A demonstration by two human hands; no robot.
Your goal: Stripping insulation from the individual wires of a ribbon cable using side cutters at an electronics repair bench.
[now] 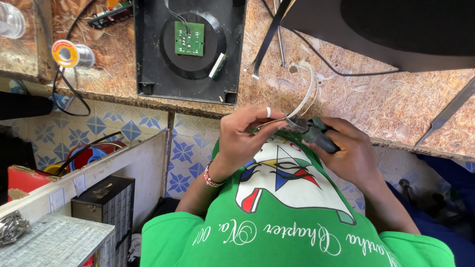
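White flat wire (308,94) loops up from between both hands, arcing over the desk (396,104) edge and coming back down to the fingers. Its lower end sits at the jaws of a dark grey-green hand tool (316,134), a cutter or stripper by the look; exact type can't be told. Tool held close to the person's chest, just off the desk's front edge, above the green shirt (297,222).

Right hand (354,153) wrapped shut around the tool's handles, fingers curled fully over them. Left hand (245,136) pinching the wire near the tool head, thumb and forefinger closed on it, other fingers bent loosely. Pale ring on one left finger, beaded bracelet (212,178) on the left wrist.

On the desk beyond the hands: black open casing (148,59) with a round recess, a small green circuit board (189,38) lying in it, thin wires running to the board's top. A small connector strip (217,66) rests at the recess's right edge. Black cable (321,57) and a flat black strap (269,37) cross the desk right of the casing. Large black housing (396,29) at top right. Solder spool (73,54) at far left, near a small black remote-like board (109,15).

Below the desk: blue-patterned tiled wall (118,123), a white panel (99,173), a dark box (101,202) at lower left.
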